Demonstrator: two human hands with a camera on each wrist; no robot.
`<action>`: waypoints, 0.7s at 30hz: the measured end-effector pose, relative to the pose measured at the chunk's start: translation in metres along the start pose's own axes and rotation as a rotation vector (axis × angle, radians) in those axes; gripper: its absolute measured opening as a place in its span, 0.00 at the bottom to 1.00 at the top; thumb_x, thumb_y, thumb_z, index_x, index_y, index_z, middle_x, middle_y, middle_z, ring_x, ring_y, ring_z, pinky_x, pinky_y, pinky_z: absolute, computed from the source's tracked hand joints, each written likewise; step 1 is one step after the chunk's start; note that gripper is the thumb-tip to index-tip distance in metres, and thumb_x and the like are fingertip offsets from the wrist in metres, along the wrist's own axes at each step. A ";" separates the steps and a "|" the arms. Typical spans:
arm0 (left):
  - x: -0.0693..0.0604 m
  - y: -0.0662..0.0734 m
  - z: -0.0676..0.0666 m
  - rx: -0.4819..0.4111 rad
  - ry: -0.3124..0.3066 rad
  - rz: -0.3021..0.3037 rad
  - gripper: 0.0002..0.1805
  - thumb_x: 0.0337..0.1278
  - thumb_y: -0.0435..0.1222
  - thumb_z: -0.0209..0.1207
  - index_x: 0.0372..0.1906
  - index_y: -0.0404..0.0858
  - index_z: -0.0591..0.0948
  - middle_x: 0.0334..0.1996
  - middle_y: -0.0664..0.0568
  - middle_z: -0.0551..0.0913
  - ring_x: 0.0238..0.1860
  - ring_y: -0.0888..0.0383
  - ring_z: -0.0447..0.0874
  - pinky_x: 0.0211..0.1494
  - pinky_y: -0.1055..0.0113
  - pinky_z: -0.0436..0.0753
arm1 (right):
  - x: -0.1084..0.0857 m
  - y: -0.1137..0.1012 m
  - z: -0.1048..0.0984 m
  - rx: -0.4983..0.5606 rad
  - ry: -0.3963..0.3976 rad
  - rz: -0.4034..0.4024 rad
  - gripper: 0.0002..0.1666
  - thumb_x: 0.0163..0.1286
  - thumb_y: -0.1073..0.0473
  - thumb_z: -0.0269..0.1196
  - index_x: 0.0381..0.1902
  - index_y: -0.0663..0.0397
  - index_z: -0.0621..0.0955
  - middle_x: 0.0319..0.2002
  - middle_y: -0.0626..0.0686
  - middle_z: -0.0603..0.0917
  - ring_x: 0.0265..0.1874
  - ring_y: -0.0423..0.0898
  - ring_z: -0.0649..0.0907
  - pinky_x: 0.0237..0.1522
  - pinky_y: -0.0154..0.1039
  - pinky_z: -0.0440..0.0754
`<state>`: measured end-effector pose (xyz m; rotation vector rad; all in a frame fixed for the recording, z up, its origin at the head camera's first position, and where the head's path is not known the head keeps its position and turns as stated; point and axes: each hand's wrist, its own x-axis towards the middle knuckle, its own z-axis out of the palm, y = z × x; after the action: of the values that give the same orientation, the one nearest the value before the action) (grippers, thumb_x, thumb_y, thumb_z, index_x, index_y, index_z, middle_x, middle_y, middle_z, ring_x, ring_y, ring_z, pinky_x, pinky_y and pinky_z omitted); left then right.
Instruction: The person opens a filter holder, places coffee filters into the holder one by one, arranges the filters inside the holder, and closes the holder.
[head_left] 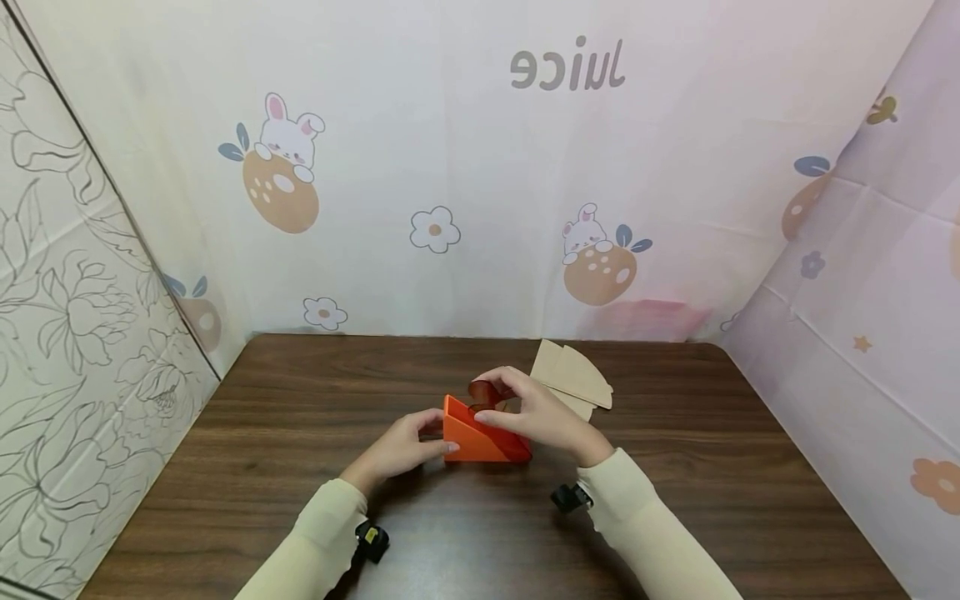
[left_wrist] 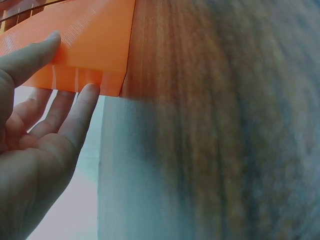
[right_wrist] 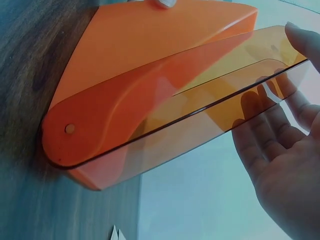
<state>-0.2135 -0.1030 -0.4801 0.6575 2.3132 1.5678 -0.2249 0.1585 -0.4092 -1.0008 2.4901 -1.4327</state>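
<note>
An orange wedge-shaped box [head_left: 468,443] stands on the table, with a see-through amber lid [right_wrist: 165,100] pivoted at its low corner. The lid is swung partly up from the box. At the box's tall end, my left hand [head_left: 401,446] grips it, thumb on the near face and fingertips on the end wall, as the left wrist view shows. My right hand [head_left: 543,414] holds the free end of the lid, thumb on one side and fingers on the other. Whatever lies inside the box is mostly hidden.
Flat tan fan-shaped papers [head_left: 573,375], like coffee filters, lie overlapping behind my right hand near the table's back edge. The dark wood table [head_left: 300,392] meets a printed cloth backdrop [head_left: 450,167] behind and on the sides.
</note>
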 end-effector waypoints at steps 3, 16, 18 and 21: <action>0.000 0.001 0.000 -0.002 0.003 -0.011 0.20 0.62 0.42 0.68 0.58 0.45 0.80 0.50 0.56 0.84 0.56 0.54 0.80 0.63 0.48 0.74 | -0.004 -0.005 -0.003 0.015 0.012 0.026 0.27 0.65 0.54 0.72 0.59 0.44 0.77 0.51 0.46 0.79 0.49 0.48 0.78 0.55 0.53 0.77; 0.000 0.002 0.000 -0.004 -0.001 -0.022 0.20 0.61 0.41 0.69 0.57 0.45 0.80 0.49 0.57 0.84 0.54 0.55 0.81 0.61 0.51 0.76 | -0.014 0.006 -0.020 -0.003 0.049 0.020 0.25 0.63 0.52 0.73 0.55 0.42 0.77 0.45 0.45 0.83 0.46 0.47 0.81 0.56 0.54 0.77; 0.000 0.002 0.000 -0.002 -0.001 -0.022 0.20 0.61 0.41 0.69 0.57 0.45 0.80 0.49 0.57 0.84 0.53 0.55 0.81 0.61 0.51 0.76 | -0.016 0.008 -0.023 -0.004 0.058 0.021 0.25 0.63 0.54 0.74 0.55 0.45 0.77 0.44 0.46 0.83 0.45 0.48 0.81 0.54 0.53 0.78; 0.000 0.002 -0.001 -0.003 -0.001 -0.022 0.20 0.61 0.41 0.69 0.57 0.44 0.80 0.49 0.57 0.84 0.53 0.55 0.81 0.60 0.51 0.77 | -0.020 0.009 -0.026 0.004 0.070 0.046 0.25 0.63 0.58 0.73 0.56 0.49 0.77 0.44 0.48 0.83 0.45 0.50 0.81 0.52 0.54 0.79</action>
<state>-0.2132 -0.1030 -0.4784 0.6303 2.3089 1.5603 -0.2238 0.1921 -0.4066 -0.9011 2.5399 -1.4835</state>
